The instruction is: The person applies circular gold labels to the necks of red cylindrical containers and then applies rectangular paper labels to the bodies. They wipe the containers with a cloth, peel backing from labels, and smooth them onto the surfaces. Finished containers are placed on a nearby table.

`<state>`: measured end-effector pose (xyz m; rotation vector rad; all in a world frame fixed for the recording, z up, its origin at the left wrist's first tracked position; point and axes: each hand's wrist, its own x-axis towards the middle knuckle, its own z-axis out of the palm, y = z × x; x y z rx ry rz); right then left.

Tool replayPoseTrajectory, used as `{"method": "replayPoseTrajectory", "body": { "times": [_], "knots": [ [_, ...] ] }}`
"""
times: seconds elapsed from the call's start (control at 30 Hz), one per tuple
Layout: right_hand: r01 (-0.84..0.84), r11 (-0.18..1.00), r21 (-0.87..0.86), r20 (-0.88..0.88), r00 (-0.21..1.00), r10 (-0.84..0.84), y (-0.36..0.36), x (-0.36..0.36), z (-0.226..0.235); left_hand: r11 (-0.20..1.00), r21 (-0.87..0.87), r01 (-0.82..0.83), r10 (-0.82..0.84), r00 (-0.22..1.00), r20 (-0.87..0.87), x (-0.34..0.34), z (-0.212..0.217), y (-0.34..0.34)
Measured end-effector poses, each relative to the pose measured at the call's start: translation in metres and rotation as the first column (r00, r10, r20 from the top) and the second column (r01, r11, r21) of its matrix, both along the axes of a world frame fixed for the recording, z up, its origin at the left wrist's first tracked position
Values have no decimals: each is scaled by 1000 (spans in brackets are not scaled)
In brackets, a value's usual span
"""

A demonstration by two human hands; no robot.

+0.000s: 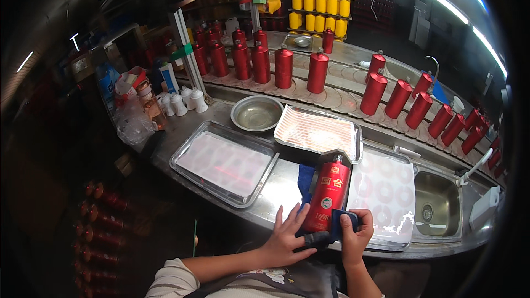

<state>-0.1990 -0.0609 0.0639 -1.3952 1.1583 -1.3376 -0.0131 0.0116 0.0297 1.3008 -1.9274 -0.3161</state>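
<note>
A red bottle (327,198) with gold lettering and a round emblem lies tilted on its back, neck pointing away, on a dark support with blue cloth (305,179) beside it. My right hand (358,234) pinches a dark blue flat pad (343,222) against the bottle's lower right side. At the lower left of the bottle is my left hand (284,237), its fingers spread, with a black sleeve on one finger reaching along the bottle's base. Whether those fingertips touch the bottle is hard to make out.
Steel trays hold a pale backing sheet (221,163), striped strips (317,131) and ring-shaped stickers (381,198). A metal bowl (256,113) stands behind; a sink (438,207) lies right. Red bottles (318,72) line a conveyor beyond.
</note>
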Motion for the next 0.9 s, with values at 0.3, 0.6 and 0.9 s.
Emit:
{"method": "replayPoseTrajectory", "body": {
  "times": [0.3,0.6,0.9],
  "knots": [
    [44,998,-50,-219,974,-54,4,-20,-20,993,116,-6,26,986,-167,18,-32,8],
    [-129,933,-335,-367,930,-4,-56,30,21,993,90,-73,90,975,-202,19,-19,-61],
    [-180,882,-435,-414,910,-19,-76,32,28,970,239,46,44,933,-358,30,-27,-64]
  ]
}}
